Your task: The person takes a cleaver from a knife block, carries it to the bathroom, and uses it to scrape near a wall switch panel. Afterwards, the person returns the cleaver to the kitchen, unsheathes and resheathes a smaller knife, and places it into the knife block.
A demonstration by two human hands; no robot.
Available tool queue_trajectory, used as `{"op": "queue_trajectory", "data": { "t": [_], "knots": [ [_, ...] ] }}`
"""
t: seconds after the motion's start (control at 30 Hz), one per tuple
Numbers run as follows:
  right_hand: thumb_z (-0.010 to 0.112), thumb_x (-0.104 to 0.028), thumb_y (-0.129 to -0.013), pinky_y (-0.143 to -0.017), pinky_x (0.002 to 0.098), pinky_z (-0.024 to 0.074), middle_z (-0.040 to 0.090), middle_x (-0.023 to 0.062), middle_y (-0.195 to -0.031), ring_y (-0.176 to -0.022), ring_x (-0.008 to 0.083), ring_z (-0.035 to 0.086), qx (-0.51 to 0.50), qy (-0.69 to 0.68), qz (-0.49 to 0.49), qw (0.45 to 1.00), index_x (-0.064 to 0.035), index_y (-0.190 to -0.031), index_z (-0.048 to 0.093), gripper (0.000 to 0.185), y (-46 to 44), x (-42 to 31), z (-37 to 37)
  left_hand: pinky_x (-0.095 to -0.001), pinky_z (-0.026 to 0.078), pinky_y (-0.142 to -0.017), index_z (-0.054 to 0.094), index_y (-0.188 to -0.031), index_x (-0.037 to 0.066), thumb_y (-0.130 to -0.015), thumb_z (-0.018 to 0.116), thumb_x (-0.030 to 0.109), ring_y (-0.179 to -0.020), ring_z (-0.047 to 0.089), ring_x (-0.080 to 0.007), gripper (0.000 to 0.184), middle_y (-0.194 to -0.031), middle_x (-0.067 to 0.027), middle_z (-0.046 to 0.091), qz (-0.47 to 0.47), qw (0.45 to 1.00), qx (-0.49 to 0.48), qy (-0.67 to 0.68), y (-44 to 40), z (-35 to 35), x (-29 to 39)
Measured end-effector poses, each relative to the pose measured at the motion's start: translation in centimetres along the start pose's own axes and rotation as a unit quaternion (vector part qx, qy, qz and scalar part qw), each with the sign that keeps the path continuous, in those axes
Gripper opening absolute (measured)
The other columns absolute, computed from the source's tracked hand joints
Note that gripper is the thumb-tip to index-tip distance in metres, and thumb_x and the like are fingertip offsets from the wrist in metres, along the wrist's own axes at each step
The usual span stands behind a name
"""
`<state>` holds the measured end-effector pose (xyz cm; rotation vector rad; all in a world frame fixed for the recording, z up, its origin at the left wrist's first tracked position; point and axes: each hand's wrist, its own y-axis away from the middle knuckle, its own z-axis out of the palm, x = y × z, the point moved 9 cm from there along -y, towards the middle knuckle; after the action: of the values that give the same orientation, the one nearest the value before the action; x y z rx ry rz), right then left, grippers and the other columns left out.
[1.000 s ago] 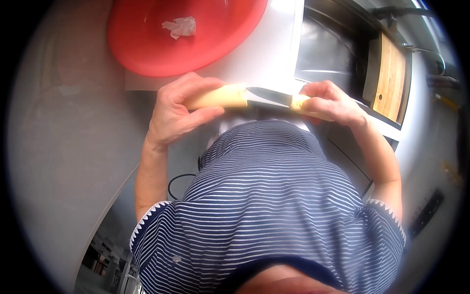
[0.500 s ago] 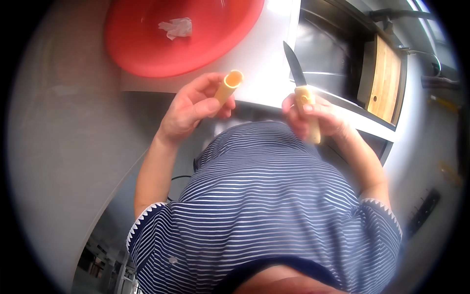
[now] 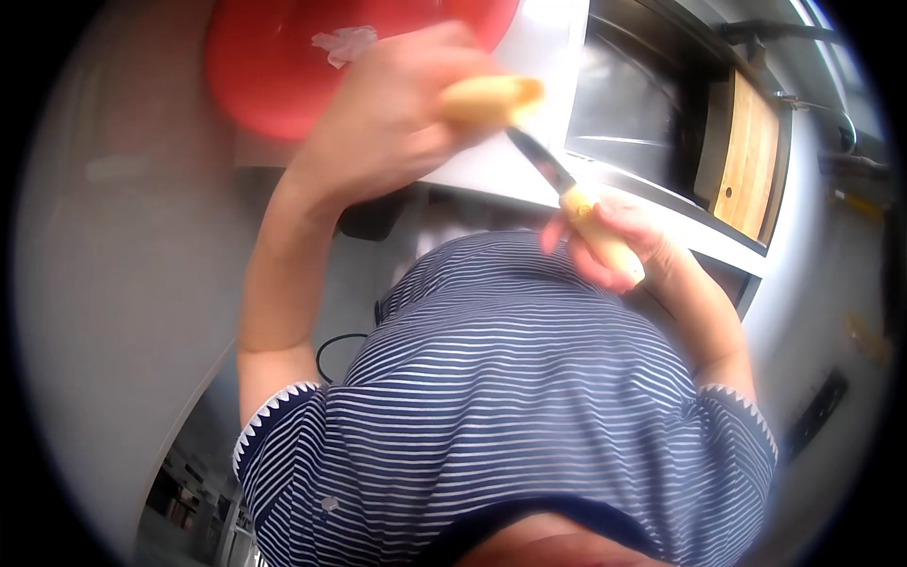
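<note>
My left hand [image 3: 402,104], blurred by motion, is closed round a hollow yellow sheath [image 3: 491,98], raised in front of the red basin's near edge. My right hand [image 3: 614,236] grips a knife [image 3: 592,225] by its yellow handle. The dark blade points up and to the left, and its tip lies just below the sheath's open end. Whether the tip touches the sheath I cannot tell. The blade is bare.
A red basin [image 3: 260,80] with a crumpled white piece [image 3: 345,45] in it stands on the white counter [image 3: 491,172]. To the right are a dark metal sink [image 3: 628,104] and a wooden board [image 3: 748,161]. A cable loops at my left side.
The sheath came off the blade, and the two parted. Since then my left hand has lifted the sheath up and to the right, while the knife has tilted left towards it.
</note>
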<state>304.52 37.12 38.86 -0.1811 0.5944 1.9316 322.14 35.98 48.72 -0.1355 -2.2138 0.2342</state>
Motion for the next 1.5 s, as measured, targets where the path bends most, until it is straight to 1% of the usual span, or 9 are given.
{"op": "queue_trajectory", "data": {
  "t": [0.17,0.33,0.43,0.93,0.97,1.07,1.17,1.2,1.5],
  "knots": [
    [0.045,-0.036,-0.091,-0.03,0.0214,0.0371,0.054,0.0136,-0.056,-0.034,0.0123,0.046,0.006,0.024,0.039,0.999,0.0131,-0.112,0.046,0.053,0.5,0.0,0.0,-0.0285,0.041,-0.064,0.06,-0.09,-0.001,-0.077,0.067,0.01,-0.073,0.054,-0.0168,0.019,-0.083,-0.0052,0.056,-0.035,0.994,-0.098,0.032,-1.7,3.1,-0.5],
    [0.048,-0.034,-0.09,-0.03,0.021,0.0362,0.053,0.012,-0.055,-0.034,0.0111,0.045,-0.008,-0.017,-0.038,0.999,0.0106,-0.11,0.048,0.049,1.2,-0.9,-0.3,-0.0161,0.038,-0.044,0.064,-0.087,0.002,-0.081,0.065,0.014,-0.053,0.048,-0.0026,0.013,-0.065,0.0011,0.055,-0.261,0.906,0.108,0.314,2.2,1.6,-3.9],
    [0.049,-0.036,-0.089,-0.03,0.0212,0.0364,0.052,0.0112,-0.054,-0.034,0.0106,0.045,-0.003,-0.019,-0.062,0.998,0.0089,-0.108,0.049,0.049,0.6,-0.8,-0.1,-0.0163,0.038,-0.043,0.063,-0.082,0.002,-0.081,0.066,0.014,-0.051,0.048,-0.0032,0.012,-0.066,0.0002,0.055,-0.303,0.852,0.079,0.419,3.6,6.4,-4.2],
    [0.052,-0.037,-0.088,-0.034,0.02,0.0368,0.053,0.0095,-0.058,-0.036,0.0092,0.044,0.018,-0.01,-0.085,0.996,0.0048,-0.104,0.051,0.044,-0.6,-1.3,1.5,-0.0188,0.038,-0.043,0.054,-0.071,0.004,-0.079,0.065,0.003,-0.05,0.048,-0.0064,0.014,-0.058,0.0002,0.052,-0.207,0.824,0.175,0.498,1.0,6.6,-3.0],
    [0.053,-0.037,-0.088,-0.036,0.0193,0.0381,0.055,0.0095,-0.061,-0.039,0.0093,0.046,0.095,0.058,-0.085,0.99,0.004,-0.105,0.051,0.044,-0.4,-1.6,0.7,-0.0187,0.038,-0.043,0.054,-0.071,0.004,-0.079,0.065,0.004,-0.05,0.048,-0.0064,0.014,-0.059,0.0,0.052,-0.202,0.835,0.175,0.481,0.9,6.3,-3.1],
    [0.063,-0.031,-0.084,-0.055,0.0205,0.0478,0.061,0.0089,-0.078,-0.062,0.0127,0.059,0.31,0.27,-0.089,0.907,0.0,-0.108,0.051,0.041,1.1,-3.6,-1.3,-0.0183,0.037,-0.044,0.056,-0.073,0.003,-0.08,0.066,0.006,-0.051,0.047,-0.006,0.012,-0.062,-0.0004,0.055,-0.188,0.864,0.177,0.432,0.7,5.1,-3.7],
    [0.068,-0.023,-0.079,-0.066,0.0244,0.0501,0.061,0.0082,-0.085,-0.075,0.0167,0.062,0.456,0.545,-0.246,0.659,-0.0012,-0.109,0.051,0.041,3.7,-7.2,-0.3,-0.0187,0.037,-0.044,0.058,-0.076,0.002,-0.08,0.067,0.009,-0.05,0.047,-0.0057,0.012,-0.062,-0.0005,0.055,-0.193,0.873,0.179,0.409,0.2,5.7,-2.9],
    [0.072,-0.016,-0.076,-0.073,0.0262,0.0491,0.061,0.0071,-0.088,-0.082,0.0172,0.061,0.496,0.544,-0.227,0.637,-0.0009,-0.109,0.052,0.041,4.4,-7.6,-0.3,-0.0178,0.038,-0.048,0.061,-0.082,0.0,-0.08,0.068,0.012,-0.055,0.047,-0.0042,0.013,-0.067,0.0004,0.056,-0.194,0.886,0.166,0.386,0.2,5.9,-3.0],
    [0.072,-0.02,-0.077,-0.073,0.0232,0.0469,0.059,0.0044,-0.087,-0.08,0.0109,0.056,0.454,0.463,-0.25,0.719,-0.0035,-0.115,0.049,0.048,9.3,-11.1,-1.6,-0.0205,0.04,-0.059,0.061,-0.094,0.0,-0.078,0.069,0.011,-0.066,0.047,-0.0062,0.021,-0.076,0.0018,0.053,-0.153,0.949,0.081,0.264,0.3,6.1,-2.7]
  ]
}}
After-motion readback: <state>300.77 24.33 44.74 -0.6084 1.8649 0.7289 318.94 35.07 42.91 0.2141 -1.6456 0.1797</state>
